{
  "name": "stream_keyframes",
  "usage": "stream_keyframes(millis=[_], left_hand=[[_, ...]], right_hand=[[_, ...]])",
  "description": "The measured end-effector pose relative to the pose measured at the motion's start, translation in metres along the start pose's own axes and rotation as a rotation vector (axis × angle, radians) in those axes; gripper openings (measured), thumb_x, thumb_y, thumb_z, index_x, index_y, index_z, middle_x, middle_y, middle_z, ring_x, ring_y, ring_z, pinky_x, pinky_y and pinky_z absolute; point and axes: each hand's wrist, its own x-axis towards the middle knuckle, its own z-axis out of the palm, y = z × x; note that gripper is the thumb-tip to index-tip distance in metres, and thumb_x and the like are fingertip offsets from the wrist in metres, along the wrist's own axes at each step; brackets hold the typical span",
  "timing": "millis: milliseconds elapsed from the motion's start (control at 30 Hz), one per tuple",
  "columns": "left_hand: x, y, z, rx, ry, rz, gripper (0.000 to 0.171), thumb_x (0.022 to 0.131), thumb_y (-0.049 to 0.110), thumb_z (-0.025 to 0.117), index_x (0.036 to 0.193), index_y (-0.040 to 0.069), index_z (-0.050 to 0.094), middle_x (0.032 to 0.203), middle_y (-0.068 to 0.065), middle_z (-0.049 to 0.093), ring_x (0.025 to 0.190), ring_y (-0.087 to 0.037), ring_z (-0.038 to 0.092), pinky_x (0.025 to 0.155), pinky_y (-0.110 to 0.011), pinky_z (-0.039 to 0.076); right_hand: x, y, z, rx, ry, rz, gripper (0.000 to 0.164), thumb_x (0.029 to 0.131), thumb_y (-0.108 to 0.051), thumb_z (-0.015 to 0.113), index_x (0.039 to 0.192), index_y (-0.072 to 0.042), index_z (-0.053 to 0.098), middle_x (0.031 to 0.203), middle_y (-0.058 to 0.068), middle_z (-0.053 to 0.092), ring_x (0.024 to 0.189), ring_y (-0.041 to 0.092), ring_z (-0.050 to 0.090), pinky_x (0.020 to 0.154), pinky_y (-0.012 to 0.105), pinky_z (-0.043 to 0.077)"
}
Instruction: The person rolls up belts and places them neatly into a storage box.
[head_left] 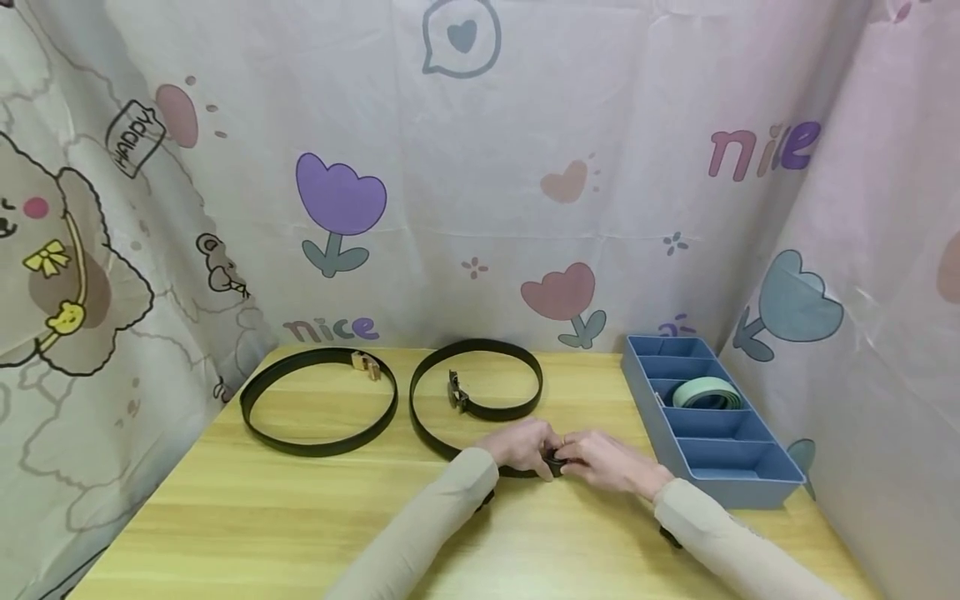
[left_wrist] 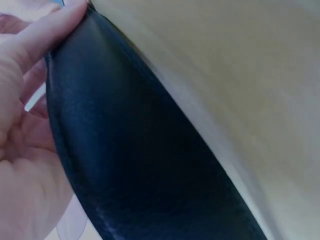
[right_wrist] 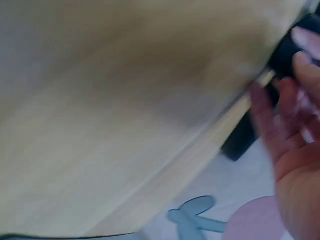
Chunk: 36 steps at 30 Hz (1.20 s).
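Note:
A black belt (head_left: 476,344) stands on its edge in a wide curve at the middle of the table, its dark metal buckle (head_left: 454,392) inside the curve. My left hand (head_left: 522,444) grips this belt near its other end; in the left wrist view the strap (left_wrist: 125,135) runs down from the thumb and fingers. Facing it, my right hand (head_left: 606,460) pinches the small curled end (head_left: 557,467) of the same belt. In the right wrist view, the fingertips (right_wrist: 306,62) touch the dark strap (right_wrist: 286,56). The fingers partly hide the curled end.
Another black belt (head_left: 318,451) with a gold-toned buckle (head_left: 366,364) lies looped at the left. At the right stands a blue-grey divided box (head_left: 664,435), a rolled pale green belt (head_left: 705,388) in one compartment. Printed curtains (head_left: 465,167) close off the table's back and sides.

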Motion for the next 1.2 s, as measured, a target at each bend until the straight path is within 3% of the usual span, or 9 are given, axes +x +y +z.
stream_keyframes(millis=[167, 267, 433, 567, 667, 800, 967, 1200], left_hand=[[-0.001, 0.006, 0.007, 0.053, 0.064, -0.050, 0.018, 0.070, 0.017, 0.089, 0.079, 0.023, 0.074, 0.069, 0.016, 0.062, 0.064, 0.001, 0.049, 0.060, -0.013, 0.041], [-0.002, 0.007, 0.009, 0.064, 0.087, -0.059, 0.017, 0.070, 0.018, 0.089, 0.079, 0.023, 0.075, 0.070, 0.016, 0.064, 0.065, 0.002, 0.051, 0.060, -0.013, 0.042], [-0.006, 0.002, 0.008, 0.071, 0.013, 0.008, 0.027, 0.073, 0.019, 0.086, 0.094, 0.022, 0.069, 0.080, 0.014, 0.060, 0.073, -0.001, 0.050, 0.067, -0.015, 0.041], [-0.011, -0.004, 0.005, 0.020, -0.067, 0.074, 0.038, 0.075, 0.014, 0.084, 0.105, 0.022, 0.063, 0.087, 0.010, 0.058, 0.079, -0.005, 0.052, 0.071, -0.016, 0.041], [-0.011, -0.004, 0.003, 0.034, -0.063, 0.099, 0.037, 0.076, 0.011, 0.082, 0.107, 0.021, 0.064, 0.089, 0.012, 0.060, 0.080, -0.004, 0.054, 0.073, -0.014, 0.041], [-0.009, 0.000, 0.000, 0.111, -0.016, 0.103, 0.028, 0.076, 0.011, 0.082, 0.097, 0.020, 0.066, 0.085, 0.012, 0.063, 0.075, -0.001, 0.054, 0.068, -0.013, 0.042], [-0.007, 0.004, 0.002, 0.176, 0.037, 0.044, 0.024, 0.071, 0.019, 0.087, 0.087, 0.022, 0.069, 0.082, 0.014, 0.065, 0.072, 0.000, 0.053, 0.066, -0.015, 0.042], [-0.005, 0.008, 0.008, 0.143, 0.119, -0.052, 0.022, 0.068, 0.026, 0.089, 0.071, 0.020, 0.069, 0.068, 0.013, 0.060, 0.061, -0.002, 0.049, 0.056, -0.017, 0.040]], right_hand=[[0.004, -0.020, 0.004, -0.026, 0.001, 0.158, 0.013, 0.084, -0.005, 0.065, 0.080, -0.017, 0.067, 0.069, -0.011, 0.054, 0.058, -0.002, 0.042, 0.049, 0.016, 0.037], [0.007, -0.024, 0.006, 0.002, 0.017, 0.190, 0.015, 0.087, -0.006, 0.065, 0.078, -0.016, 0.067, 0.065, -0.010, 0.053, 0.055, -0.003, 0.040, 0.047, 0.016, 0.036], [0.004, -0.011, 0.009, 0.013, 0.041, 0.064, 0.012, 0.091, -0.009, 0.067, 0.083, -0.018, 0.069, 0.078, -0.010, 0.065, 0.070, -0.002, 0.054, 0.062, 0.018, 0.048], [-0.001, 0.002, 0.007, 0.021, 0.036, -0.055, 0.010, 0.091, -0.012, 0.067, 0.096, -0.019, 0.073, 0.094, -0.009, 0.070, 0.085, -0.001, 0.061, 0.076, 0.022, 0.053], [-0.001, 0.007, 0.004, 0.038, 0.015, -0.096, 0.013, 0.092, -0.015, 0.067, 0.102, -0.020, 0.073, 0.100, -0.009, 0.071, 0.091, -0.001, 0.062, 0.080, 0.022, 0.053], [0.000, 0.010, 0.000, 0.072, -0.019, -0.108, 0.014, 0.093, -0.016, 0.066, 0.102, -0.022, 0.074, 0.100, -0.011, 0.071, 0.091, -0.001, 0.062, 0.082, 0.020, 0.052], [0.002, 0.004, -0.003, 0.025, -0.041, -0.084, 0.012, 0.091, -0.014, 0.069, 0.098, -0.022, 0.074, 0.094, -0.011, 0.070, 0.086, -0.002, 0.062, 0.079, 0.018, 0.052], [0.009, -0.013, -0.001, -0.042, -0.056, 0.099, 0.017, 0.087, -0.010, 0.068, 0.076, -0.021, 0.063, 0.071, -0.014, 0.054, 0.064, -0.001, 0.046, 0.056, 0.017, 0.040]])
